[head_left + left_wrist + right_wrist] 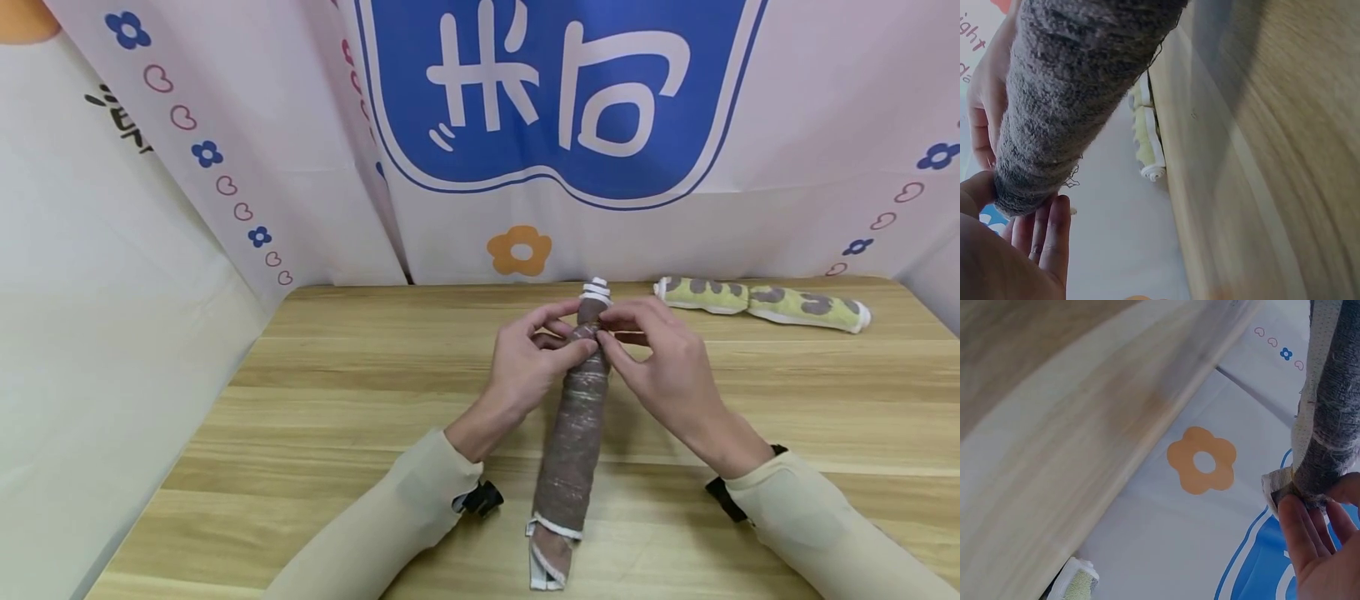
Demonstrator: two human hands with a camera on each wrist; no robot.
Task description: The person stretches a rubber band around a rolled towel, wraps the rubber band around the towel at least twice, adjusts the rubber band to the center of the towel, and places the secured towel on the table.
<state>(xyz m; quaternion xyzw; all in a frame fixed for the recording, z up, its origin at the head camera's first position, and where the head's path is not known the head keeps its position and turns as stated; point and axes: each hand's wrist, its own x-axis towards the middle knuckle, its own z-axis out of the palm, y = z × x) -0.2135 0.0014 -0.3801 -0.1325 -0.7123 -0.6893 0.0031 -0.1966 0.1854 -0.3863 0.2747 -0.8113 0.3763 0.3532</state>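
Observation:
A brown towel (572,450) is rolled into a long tube that lies lengthwise over the table, its far end raised. My left hand (525,358) grips the roll near that far end, thumb on top and fingers on the left side. From the right, my right hand (667,367) pinches the same part with thumb and fingertips. Close to these fingertips the roll narrows, with a thin yellowish line around it in the right wrist view. White-edged layers show at the far tip. A folded corner sticks out at the near end.
A second towel roll (802,308), yellow-green with grey patches, lies at the back right, pinched in at its middle. The wooden table (337,433) meets a printed cloth backdrop (450,233) at its far edge. Dark straps sit at both wrists.

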